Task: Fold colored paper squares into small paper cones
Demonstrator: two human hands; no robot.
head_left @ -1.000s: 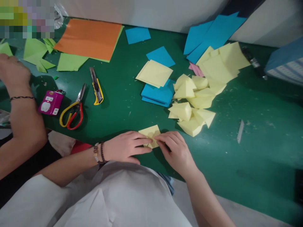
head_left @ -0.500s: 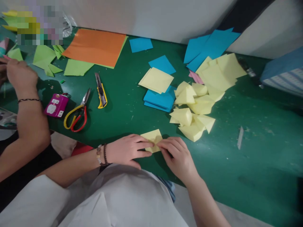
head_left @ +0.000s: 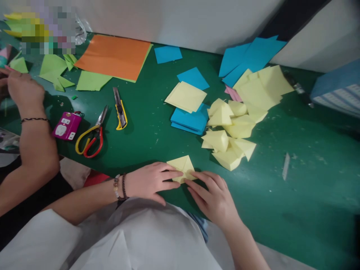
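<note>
A small pale yellow paper square (head_left: 182, 164) with crease lines lies on the green table near its front edge. My left hand (head_left: 150, 180) rests flat from the left, its fingertips on the paper and its fingers apart. From the right, my right hand (head_left: 212, 193) touches the paper's right and lower edges with spread fingertips. Farther back are a stack of yellow squares (head_left: 185, 96), folded blue paper (head_left: 189, 122) beneath it, and a heap of folded yellow pieces (head_left: 232, 135).
Scissors (head_left: 92, 137), a yellow cutter (head_left: 120, 114) and a purple box (head_left: 67, 125) stand left. Orange paper (head_left: 114, 56) lies behind. Another person's hand (head_left: 26, 88) is at far left. A loose blade (head_left: 286, 166) lies right.
My right hand's fingers have spread and shifted slightly down and right, uncovering more of the paper and its creases. My left hand has hardly moved.
</note>
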